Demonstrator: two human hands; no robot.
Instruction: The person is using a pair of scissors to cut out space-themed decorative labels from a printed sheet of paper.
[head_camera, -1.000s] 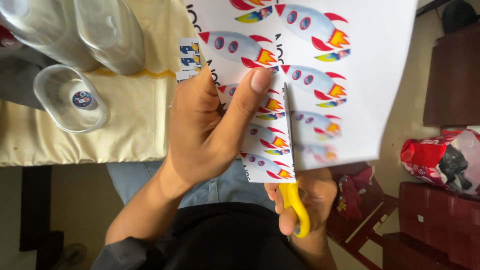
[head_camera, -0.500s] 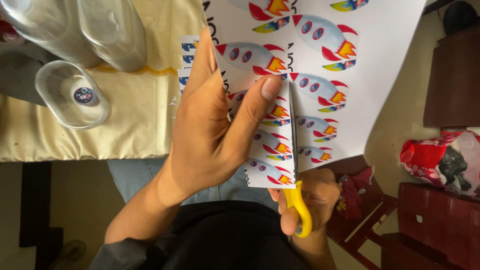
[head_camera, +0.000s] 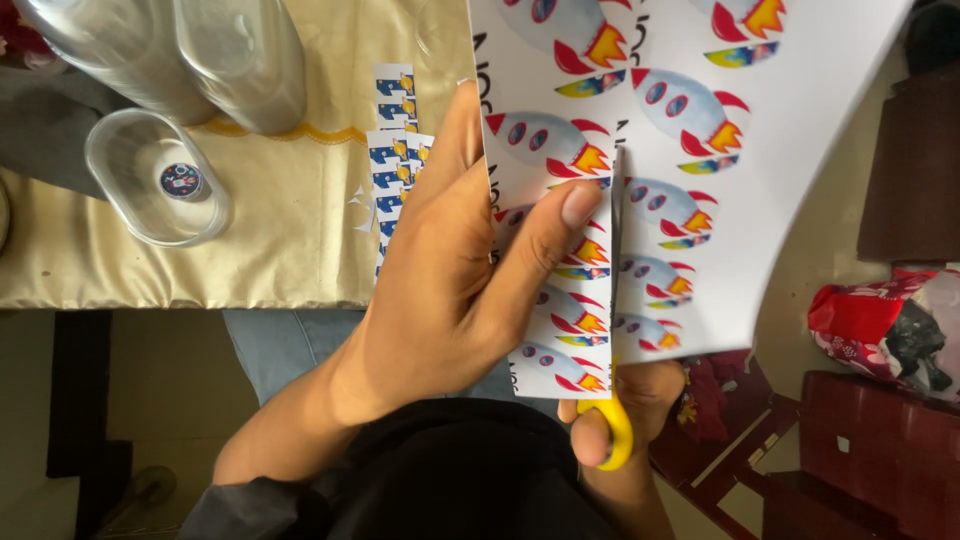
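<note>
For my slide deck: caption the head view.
Left hand holds a rocket-printed sheet while the right hand cuts it with yellow-handled scissors.

A home, by the look of it. At the upper left of the frame a counter wears a cream cloth with a scalloped yellow trim (head_camera: 270, 250), carrying clear plastic containers (head_camera: 160, 175). At the right edge stand dark red wooden furniture (head_camera: 880, 450) and a crumpled red bag (head_camera: 880, 320), above a plain tan floor (head_camera: 190, 380).

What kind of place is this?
Probably a room at home used for crafts: a table with a cream cloth, clear plastic containers, and dark wooden furniture beside a red bag.
</note>
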